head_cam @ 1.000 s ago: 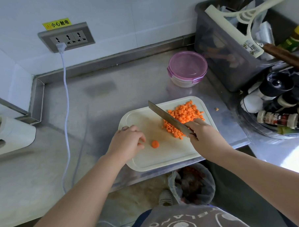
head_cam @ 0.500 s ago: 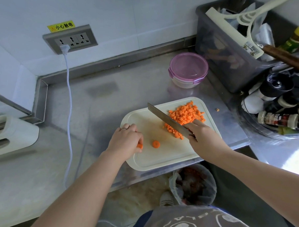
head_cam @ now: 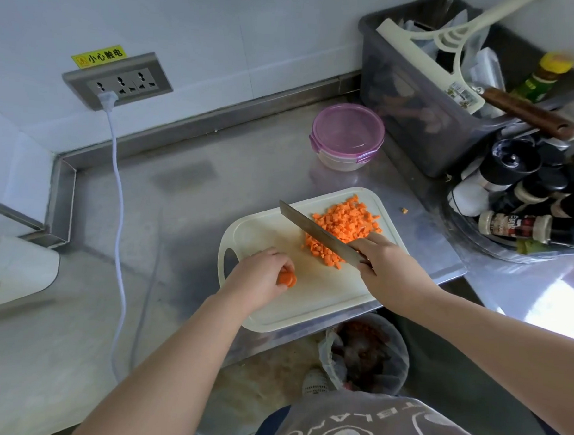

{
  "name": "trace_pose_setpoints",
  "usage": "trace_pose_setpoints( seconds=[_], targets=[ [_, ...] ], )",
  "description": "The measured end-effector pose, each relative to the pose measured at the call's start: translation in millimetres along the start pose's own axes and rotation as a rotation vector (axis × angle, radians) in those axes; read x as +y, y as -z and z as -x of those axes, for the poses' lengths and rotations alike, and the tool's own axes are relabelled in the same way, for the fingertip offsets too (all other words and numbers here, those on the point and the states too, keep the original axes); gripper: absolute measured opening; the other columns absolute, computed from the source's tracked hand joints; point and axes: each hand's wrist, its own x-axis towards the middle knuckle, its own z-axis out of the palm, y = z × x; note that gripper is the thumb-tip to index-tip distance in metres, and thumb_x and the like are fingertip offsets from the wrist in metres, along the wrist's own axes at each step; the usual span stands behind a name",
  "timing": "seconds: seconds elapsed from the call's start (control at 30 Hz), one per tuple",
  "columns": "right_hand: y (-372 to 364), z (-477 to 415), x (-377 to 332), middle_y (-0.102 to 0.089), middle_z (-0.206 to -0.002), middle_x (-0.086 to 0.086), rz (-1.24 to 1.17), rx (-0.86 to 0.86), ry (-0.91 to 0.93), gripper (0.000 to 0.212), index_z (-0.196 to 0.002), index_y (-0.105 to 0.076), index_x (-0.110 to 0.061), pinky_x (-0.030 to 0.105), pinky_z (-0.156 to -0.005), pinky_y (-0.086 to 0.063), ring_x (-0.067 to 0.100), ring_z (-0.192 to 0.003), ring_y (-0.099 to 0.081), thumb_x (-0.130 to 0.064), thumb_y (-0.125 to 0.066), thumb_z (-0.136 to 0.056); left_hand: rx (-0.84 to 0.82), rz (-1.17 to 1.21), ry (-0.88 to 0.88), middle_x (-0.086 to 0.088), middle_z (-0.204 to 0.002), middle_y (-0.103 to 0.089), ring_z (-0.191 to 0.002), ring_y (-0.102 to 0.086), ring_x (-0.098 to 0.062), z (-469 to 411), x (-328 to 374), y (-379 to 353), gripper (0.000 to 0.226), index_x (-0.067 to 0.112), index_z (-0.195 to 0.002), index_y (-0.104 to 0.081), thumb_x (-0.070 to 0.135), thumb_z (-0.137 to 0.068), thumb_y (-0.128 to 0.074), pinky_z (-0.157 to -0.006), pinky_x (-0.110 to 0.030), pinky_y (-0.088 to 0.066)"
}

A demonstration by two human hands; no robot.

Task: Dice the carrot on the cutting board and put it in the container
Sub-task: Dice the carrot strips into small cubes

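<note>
A white cutting board (head_cam: 308,303) lies on the steel counter. A heap of diced carrot (head_cam: 343,226) covers its far right part. My left hand (head_cam: 260,278) pinches round carrot slices (head_cam: 287,279) near the board's left side. My right hand (head_cam: 388,271) grips a knife (head_cam: 314,230) whose blade slants up to the left, along the near edge of the heap. A round container (head_cam: 346,136) with a closed pink lid stands behind the board.
A single carrot cube (head_cam: 404,210) lies on the counter right of the board. A grey bin (head_cam: 432,102) with utensils and a cluster of spice bottles (head_cam: 526,201) crowd the right. A white cable (head_cam: 117,183) hangs from the wall socket (head_cam: 117,81). A lined waste bin (head_cam: 365,352) sits below the counter edge.
My left hand has gathered the loose carrot slice that lay on the board and now holds it with another piece. The knife and right hand have barely moved.
</note>
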Motion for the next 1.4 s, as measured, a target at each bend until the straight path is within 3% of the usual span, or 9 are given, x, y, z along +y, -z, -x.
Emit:
trace_pose_setpoints(
  seconds=[0.13,0.37,0.67,0.8,0.9,1.0,1.07,1.13,1.4],
  targets=[
    [-1,0,0,-0.045,-0.098,-0.003,-0.011,-0.01,-0.001,0.036,-0.123,-0.057,-0.017,0.035,-0.068,-0.048,0.022,-0.077,-0.051,-0.004,-0.041,-0.094,-0.003,0.037,0.012,0.005,-0.11,-0.052,-0.096,-0.059,-0.017,-1,3,-2,0.024,0.021,-0.108,-0.065,0.017,-0.085,-0.065,-0.085,-0.031,-0.048],
    [-1,-2,-4,-0.045,-0.098,-0.004,0.004,-0.024,-0.013,0.036,-0.125,-0.055,-0.019,0.037,-0.069,-0.049,0.022,-0.079,-0.051,-0.005,-0.04,-0.095,-0.012,0.039,-0.006,0.003,-0.121,-0.051,-0.105,-0.056,-0.017,-3,9,-7,0.031,0.019,-0.117,-0.062,0.016,-0.086,-0.063,-0.093,-0.03,-0.046],
    [-2,-3,-3,-0.043,-0.096,-0.005,-0.012,-0.036,-0.026,0.037,-0.124,-0.056,-0.019,0.036,-0.068,-0.047,0.02,-0.078,-0.049,-0.005,-0.039,-0.094,0.139,0.012,0.071,0.005,-0.118,-0.051,-0.1,-0.055,-0.016,-3,4,-11,0.026,0.021,-0.112,-0.063,0.014,-0.087,-0.058,-0.075,-0.021,-0.042],
    [-12,-4,-7,-0.04,-0.085,-0.007,-0.07,-0.065,-0.022,0.027,-0.109,-0.056,-0.015,0.027,-0.062,-0.04,0.018,-0.077,-0.044,-0.002,-0.04,-0.092,0.18,0.116,0.114,0.005,-0.127,-0.048,-0.111,-0.055,-0.013,-1,5,-14,0.04,0.02,-0.126,-0.055,0.014,-0.087,-0.061,-0.082,-0.021,-0.044],
    [-22,-4,-12,-0.032,-0.079,-0.012,-0.093,-0.144,-0.042,0.014,-0.091,-0.04,-0.016,0.025,-0.06,-0.031,0.018,-0.078,-0.039,-0.002,-0.04,-0.092,0.258,0.181,0.229,0.005,-0.127,-0.048,-0.108,-0.058,-0.014,5,6,-16,0.042,0.019,-0.126,-0.054,0.026,-0.086,-0.064,-0.088,-0.034,-0.05],
    [-30,-4,-18,-0.037,-0.087,-0.007,-0.076,-0.193,-0.041,0.014,-0.103,-0.044,-0.014,0.028,-0.07,-0.035,0.02,-0.084,-0.042,-0.005,-0.039,-0.094,0.24,0.155,0.338,0.002,-0.118,-0.054,-0.1,-0.06,-0.02,8,7,-19,0.032,0.017,-0.115,-0.059,0.032,-0.087,-0.063,-0.084,-0.039,-0.051],
    [-36,-4,-22,-0.043,-0.105,0.0,-0.047,-0.22,-0.031,0.03,-0.126,-0.045,-0.011,0.03,-0.076,-0.04,0.023,-0.094,-0.048,-0.007,-0.038,-0.097,0.236,0.18,0.369,-0.001,-0.111,-0.059,-0.095,-0.061,-0.023,6,9,-21,0.023,0.017,-0.107,-0.062,0.031,-0.09,-0.059,-0.082,-0.041,-0.052],
    [-41,-4,-24,-0.04,-0.107,0.0,0.003,-0.248,-0.023,0.038,-0.136,-0.039,-0.012,0.035,-0.08,-0.047,0.023,-0.095,-0.052,-0.009,-0.038,-0.098,0.247,0.199,0.375,-0.002,-0.106,-0.063,-0.093,-0.062,-0.023,3,12,-23,0.019,0.017,-0.104,-0.063,0.03,-0.091,-0.057,-0.081,-0.042,-0.053],
    [-51,-1,-23,-0.043,-0.11,0.0,0.046,-0.299,-0.005,0.034,-0.129,-0.04,-0.012,0.044,-0.079,-0.052,0.025,-0.088,-0.057,-0.005,-0.041,-0.096,0.31,0.364,0.428,-0.001,-0.087,-0.068,-0.083,-0.064,-0.023,-3,21,-26,0.009,0.016,-0.092,-0.066,0.024,-0.086,-0.064,-0.078,-0.04,-0.055]
  ],
)
